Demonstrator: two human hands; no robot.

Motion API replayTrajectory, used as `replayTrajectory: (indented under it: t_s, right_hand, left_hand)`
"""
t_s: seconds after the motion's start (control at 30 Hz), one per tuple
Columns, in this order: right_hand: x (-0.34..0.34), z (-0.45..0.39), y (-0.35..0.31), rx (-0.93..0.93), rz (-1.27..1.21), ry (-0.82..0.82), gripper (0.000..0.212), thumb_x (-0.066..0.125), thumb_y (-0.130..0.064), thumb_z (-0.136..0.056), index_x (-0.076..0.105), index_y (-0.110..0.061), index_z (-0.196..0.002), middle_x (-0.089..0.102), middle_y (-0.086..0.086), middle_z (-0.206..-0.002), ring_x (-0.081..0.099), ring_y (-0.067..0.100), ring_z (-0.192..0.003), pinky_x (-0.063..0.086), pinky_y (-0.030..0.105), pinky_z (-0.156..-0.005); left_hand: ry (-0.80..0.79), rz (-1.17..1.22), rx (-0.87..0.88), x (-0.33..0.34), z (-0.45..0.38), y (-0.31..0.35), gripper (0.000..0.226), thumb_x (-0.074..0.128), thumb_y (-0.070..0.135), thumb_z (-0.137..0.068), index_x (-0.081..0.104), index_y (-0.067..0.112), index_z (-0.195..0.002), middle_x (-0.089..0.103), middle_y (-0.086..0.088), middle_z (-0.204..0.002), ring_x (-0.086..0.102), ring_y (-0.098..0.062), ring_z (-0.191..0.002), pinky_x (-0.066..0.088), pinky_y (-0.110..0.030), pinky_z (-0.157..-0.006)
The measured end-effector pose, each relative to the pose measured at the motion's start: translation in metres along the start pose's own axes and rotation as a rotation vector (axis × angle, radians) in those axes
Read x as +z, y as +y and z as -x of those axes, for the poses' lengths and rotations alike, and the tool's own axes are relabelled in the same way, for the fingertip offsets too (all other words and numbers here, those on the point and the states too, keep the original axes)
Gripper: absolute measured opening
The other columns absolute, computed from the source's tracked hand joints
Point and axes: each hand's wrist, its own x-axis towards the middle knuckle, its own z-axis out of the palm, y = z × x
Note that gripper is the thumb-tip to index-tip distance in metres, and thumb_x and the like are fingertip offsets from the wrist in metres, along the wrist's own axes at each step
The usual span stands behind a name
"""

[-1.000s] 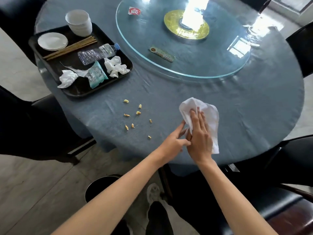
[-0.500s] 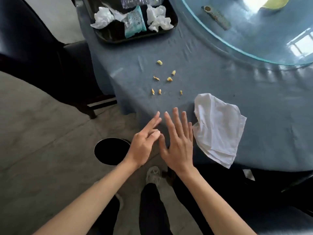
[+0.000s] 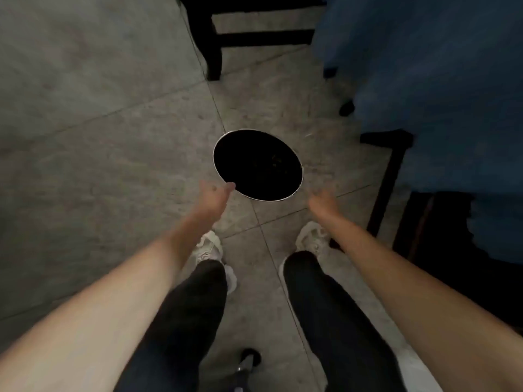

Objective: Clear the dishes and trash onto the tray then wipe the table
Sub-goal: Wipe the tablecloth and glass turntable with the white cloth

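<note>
Bin [image 3: 257, 165] dead centre on the floor [image 3: 99, 108], round black mouth with a thin pale rim, and both hands are reaching down toward its near edge. Its opening faces straight up, so there is no long axis to line up with; what matters is which side each hand comes in from. Left hand [image 3: 213, 193] is the closer one: it sits at the near-left rim, a fingertip right at the edge, though the blur makes it impossible to say whether it touches. Right hand [image 3: 322, 198] hangs off the near-right side, just beside the rim but apart from it. Fingers of both look loosely curled and neither holds anything I can make out; motion blur hides how far they are spread. So the bin lies ahead of and between the two hands, a shade nearer the left.

Blue tablecloth [image 3: 424, 66] drapes down at the right edge of view, the tabletop itself out of sight, so cloth, crumbs and tray cannot be checked from here. Dark chair legs [image 3: 215, 52] stand beyond the bin, and another dark frame [image 3: 387, 176] sits to its right. My read: the bin is about to be lifted or dragged toward the table edge, a two-handed pickup from opposite sides of the rim.
</note>
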Motion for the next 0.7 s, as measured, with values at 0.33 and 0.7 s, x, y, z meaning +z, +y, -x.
replayTrajectory:
  t_s: [0.33, 0.7]
  right_hand:
    - [0.065, -0.085, 0.015, 0.115, -0.535, -0.076, 0.065, 0.043, 0.008, -0.101, 0.034, -0.029, -0.153, 0.050, 0.006, -0.143, 0.058, 0.028, -0.117, 0.061, 0.029, -0.059]
    - [-0.036, 0.063, -0.016, 0.129, -0.722, -0.088, 0.059, 0.044, 0.010, -0.098, 0.046, -0.027, -0.144, 0.054, 0.008, -0.139, 0.063, 0.035, -0.118, 0.064, 0.045, -0.077]
  left_hand:
    - [0.191, 0.481, -0.072, 0.083, -0.101, -0.018, 0.036, 0.045, -0.003, -0.093, 0.043, 0.024, -0.118, 0.053, -0.008, -0.123, 0.063, -0.035, -0.101, 0.063, -0.044, -0.063]
    - [0.112, 0.418, 0.062, 0.039, 0.064, 0.052, 0.038, 0.055, -0.006, -0.093, 0.053, 0.012, -0.127, 0.060, -0.014, -0.119, 0.066, -0.037, -0.101, 0.061, -0.040, -0.064]
